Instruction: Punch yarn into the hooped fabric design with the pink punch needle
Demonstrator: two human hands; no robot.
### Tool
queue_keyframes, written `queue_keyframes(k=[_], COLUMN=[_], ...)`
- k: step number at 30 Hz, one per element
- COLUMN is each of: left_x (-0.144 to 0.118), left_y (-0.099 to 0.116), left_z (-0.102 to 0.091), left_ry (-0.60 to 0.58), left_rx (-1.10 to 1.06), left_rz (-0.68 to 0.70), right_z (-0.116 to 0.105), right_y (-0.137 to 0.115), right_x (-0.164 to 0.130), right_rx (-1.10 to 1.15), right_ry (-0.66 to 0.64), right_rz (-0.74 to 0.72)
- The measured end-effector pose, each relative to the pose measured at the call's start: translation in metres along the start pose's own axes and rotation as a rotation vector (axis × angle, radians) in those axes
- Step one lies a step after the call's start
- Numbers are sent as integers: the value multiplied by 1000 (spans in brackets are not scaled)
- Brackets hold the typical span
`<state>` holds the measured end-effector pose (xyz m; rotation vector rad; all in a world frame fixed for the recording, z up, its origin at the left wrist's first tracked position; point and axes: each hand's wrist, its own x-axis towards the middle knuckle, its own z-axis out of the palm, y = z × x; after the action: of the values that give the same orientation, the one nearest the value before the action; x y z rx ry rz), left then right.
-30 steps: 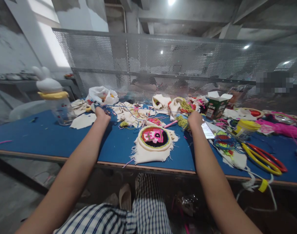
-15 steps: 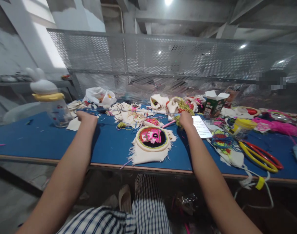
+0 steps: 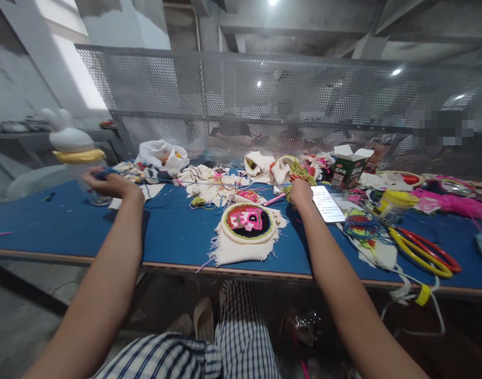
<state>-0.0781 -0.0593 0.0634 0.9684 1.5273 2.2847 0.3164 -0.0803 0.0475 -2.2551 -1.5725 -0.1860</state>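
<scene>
The left hand (image 3: 108, 182) is closed around a bunch of blue yarn (image 3: 106, 172), held just in front of the rabbit-lidded jar (image 3: 80, 158) at the left of the blue table (image 3: 47, 221) — strands trail rightward toward the cloth scraps (image 3: 209, 184). The right hand (image 3: 301, 192) rests beside the lit phone (image 3: 327, 204), against a tangle of yellow-green yarn (image 3: 298, 171); its fingers are hidden, so I cannot tell its grip. Between the arms lies the embroidered hoop piece (image 3: 246, 223) — flat on the table.
</scene>
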Motion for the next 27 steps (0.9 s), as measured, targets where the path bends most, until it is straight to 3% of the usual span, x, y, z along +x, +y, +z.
queue_keyframes(k=[2,4,7,10,14,18,21,24,27], left_x=[-15,-43,-96,-135,-142,-134,-136,-138,-131], left_y=[1,-2,-11,-20,-23,-22,-22,-23,-25], left_z=[15,37,68,84,82,76,77,78,78], left_ry=[11,-99,-501,-904,-1189,-1330,-1363,-1312,-1176], left_rx=[4,11,26,59,103,132,140,151,168], left_rz=[99,197,331,418,472,482,475,453,404], right_z=[0,1,5,9,12,14,15,15,16], right_y=[-15,-36,-67,-86,-88,-87,-88,-87,-84], right_x=[-10,-24,-47,-64,-69,-67,-66,-64,-61], right_rx=[-4,5,30,47,47,37,30,31,42], right_ry=[22,46,63,74,93,99,93,92,92], right_rz=[-109,-252,-460,-570,-570,-539,-518,-498,-458])
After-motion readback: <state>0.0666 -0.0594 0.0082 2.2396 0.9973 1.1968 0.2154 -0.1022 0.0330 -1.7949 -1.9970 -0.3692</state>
